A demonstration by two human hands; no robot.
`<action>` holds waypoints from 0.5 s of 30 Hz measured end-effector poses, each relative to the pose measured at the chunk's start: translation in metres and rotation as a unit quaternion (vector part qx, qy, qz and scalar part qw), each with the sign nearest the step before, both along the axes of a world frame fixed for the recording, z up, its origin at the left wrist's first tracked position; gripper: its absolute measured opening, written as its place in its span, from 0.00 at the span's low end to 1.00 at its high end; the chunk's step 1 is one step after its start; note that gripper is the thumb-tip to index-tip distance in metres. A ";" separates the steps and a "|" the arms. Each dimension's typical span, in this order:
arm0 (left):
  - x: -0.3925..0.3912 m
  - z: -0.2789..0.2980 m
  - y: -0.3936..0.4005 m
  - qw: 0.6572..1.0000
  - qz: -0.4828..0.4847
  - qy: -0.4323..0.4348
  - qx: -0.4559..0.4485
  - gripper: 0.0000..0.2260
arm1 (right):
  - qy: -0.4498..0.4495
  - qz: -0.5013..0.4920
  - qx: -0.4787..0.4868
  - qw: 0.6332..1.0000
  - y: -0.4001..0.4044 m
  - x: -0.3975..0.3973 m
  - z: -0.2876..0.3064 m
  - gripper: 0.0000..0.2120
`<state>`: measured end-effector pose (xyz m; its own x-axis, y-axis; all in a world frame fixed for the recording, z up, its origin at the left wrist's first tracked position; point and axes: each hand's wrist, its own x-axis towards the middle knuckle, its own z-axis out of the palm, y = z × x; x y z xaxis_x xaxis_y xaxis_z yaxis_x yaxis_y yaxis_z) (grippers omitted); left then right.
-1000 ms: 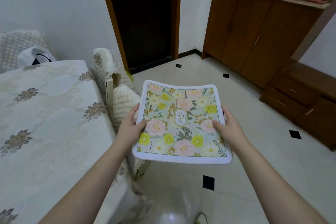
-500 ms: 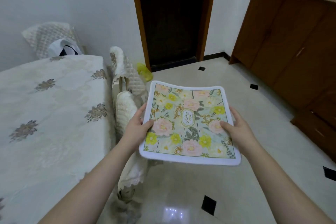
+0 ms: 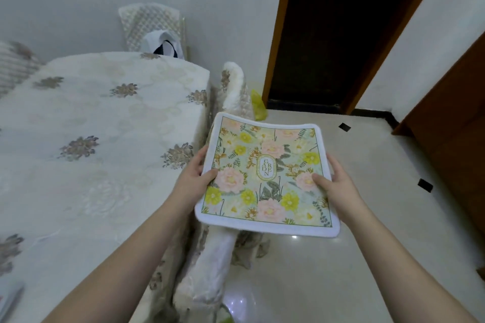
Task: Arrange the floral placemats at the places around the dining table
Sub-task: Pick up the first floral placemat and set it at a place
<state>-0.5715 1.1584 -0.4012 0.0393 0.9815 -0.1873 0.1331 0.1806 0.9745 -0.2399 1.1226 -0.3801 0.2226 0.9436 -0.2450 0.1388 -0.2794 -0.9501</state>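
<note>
I hold a floral placemat (image 3: 267, 176) flat in front of me, white-edged with pink and yellow flowers and a "GARDEN" label in the middle. My left hand (image 3: 193, 179) grips its left edge, thumb on top. My right hand (image 3: 334, 187) grips its right edge, thumb on the print. The mat hangs in the air over the floor and a chair, just right of the dining table (image 3: 86, 144), which wears a cream embroidered cloth. No placemat lies on the part of the table I can see.
Two covered chairs (image 3: 231, 86) stand along the table's right side, one directly under the mat. Another covered chair (image 3: 149, 23) with a bag on it stands at the far end. A dark doorway (image 3: 338, 31) is ahead; a wooden cabinet (image 3: 456, 118) is at the right.
My view has turned left, bringing the table further into view and pushing the cabinet to the right edge. Both hands keep the same grip on the mat.
</note>
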 end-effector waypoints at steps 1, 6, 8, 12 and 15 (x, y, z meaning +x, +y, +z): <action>-0.009 0.001 0.004 1.000 0.012 -0.004 -0.001 0.30 | -0.005 0.019 0.004 1.000 0.013 -0.009 0.002 0.28; -0.055 -0.006 0.019 0.995 0.089 -0.030 -0.021 0.29 | -0.028 0.084 0.017 0.996 0.074 -0.056 0.005 0.30; -0.073 -0.008 0.019 0.993 0.114 -0.023 -0.024 0.29 | -0.027 0.112 0.020 0.993 0.093 -0.076 0.001 0.30; -0.103 -0.014 0.011 0.986 0.162 -0.009 -0.025 0.28 | -0.030 0.176 0.016 0.984 0.128 -0.116 -0.007 0.30; -0.124 -0.024 0.000 0.977 0.213 -0.008 -0.031 0.29 | -0.058 0.240 0.023 0.969 0.152 -0.149 -0.009 0.31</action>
<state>-0.6955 1.1580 -0.4255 -0.3664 0.8964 -0.2495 0.0188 0.2752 0.9612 -0.3892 1.2744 -0.3888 -0.2216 0.9544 -0.2000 0.3487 -0.1140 -0.9303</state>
